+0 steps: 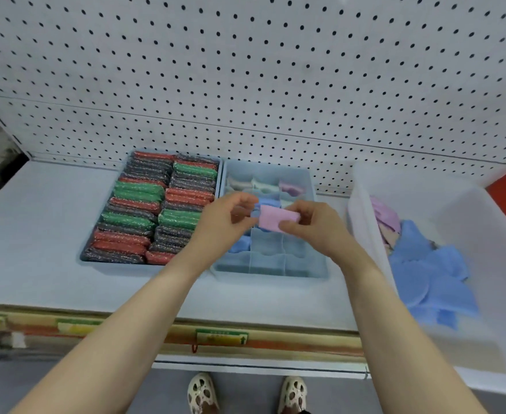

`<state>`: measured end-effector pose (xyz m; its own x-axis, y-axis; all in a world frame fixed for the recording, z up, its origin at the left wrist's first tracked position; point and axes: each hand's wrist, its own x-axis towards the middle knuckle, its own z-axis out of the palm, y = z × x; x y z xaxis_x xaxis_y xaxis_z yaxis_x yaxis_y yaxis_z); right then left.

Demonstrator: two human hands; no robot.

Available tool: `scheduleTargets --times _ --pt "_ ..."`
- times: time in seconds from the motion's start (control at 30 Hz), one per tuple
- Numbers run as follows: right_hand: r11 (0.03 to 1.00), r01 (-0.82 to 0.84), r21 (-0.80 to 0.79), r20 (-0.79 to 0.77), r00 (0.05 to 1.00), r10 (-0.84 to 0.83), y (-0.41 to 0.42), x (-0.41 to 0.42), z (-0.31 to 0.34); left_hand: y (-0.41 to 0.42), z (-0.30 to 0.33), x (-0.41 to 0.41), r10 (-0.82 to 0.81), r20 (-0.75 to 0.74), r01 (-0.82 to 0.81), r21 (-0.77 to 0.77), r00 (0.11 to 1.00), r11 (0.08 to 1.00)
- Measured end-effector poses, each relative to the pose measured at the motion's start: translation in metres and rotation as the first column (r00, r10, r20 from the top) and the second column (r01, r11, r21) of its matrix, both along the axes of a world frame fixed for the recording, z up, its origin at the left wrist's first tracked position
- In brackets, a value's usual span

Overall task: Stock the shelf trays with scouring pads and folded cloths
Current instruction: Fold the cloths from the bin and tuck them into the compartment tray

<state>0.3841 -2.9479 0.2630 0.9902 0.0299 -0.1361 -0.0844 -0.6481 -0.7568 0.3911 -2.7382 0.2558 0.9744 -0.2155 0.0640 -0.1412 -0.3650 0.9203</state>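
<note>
Head view: a pink cloth [278, 218] is being pinched at both ends, fingers of the left hand [227, 222] and right hand [314, 225] clamped on it, above the divided tray [317, 264]. Folding is judged nearly finished; an empty compartment is being called for next.

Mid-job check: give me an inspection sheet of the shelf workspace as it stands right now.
Surface: white shelf under a pegboard back wall.
Job's things: left tray packed with red, green and dark scouring pads; divided tray partly filled, front cells bare; pink cloth held above it.
Clutter: white bin at right with loose blue cloths and pink ones.
Grippers: left hand and right hand both pinch the pink cloth.
Cables: nothing seen.
Surroundings: price labels on the shelf edge; person's shoes on grey floor.
</note>
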Motion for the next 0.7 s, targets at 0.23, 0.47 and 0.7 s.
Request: scheduleTargets --times 0.23,0.47,0.7 --pt "0.958 -0.024 -0.285 0.134 0.989 0.065 0.019 -0.014 -0.043 0.022 -0.035 -0.005 -0.266 0.358 0.006 0.586 0.895 0.811" --pt "0.910 -0.075 -0.408 0.048 0.994 0.103 0.024 -0.005 -0.049 0.020 -0.041 -0.002 -0.290 0.331 0.006 0.650 0.898 0.760" --pt "0.738 -0.147 -0.658 -0.060 0.988 0.143 0.044 0.004 -0.048 0.021 -0.041 -0.003 -0.287 0.300 0.010 0.676 0.910 0.737"
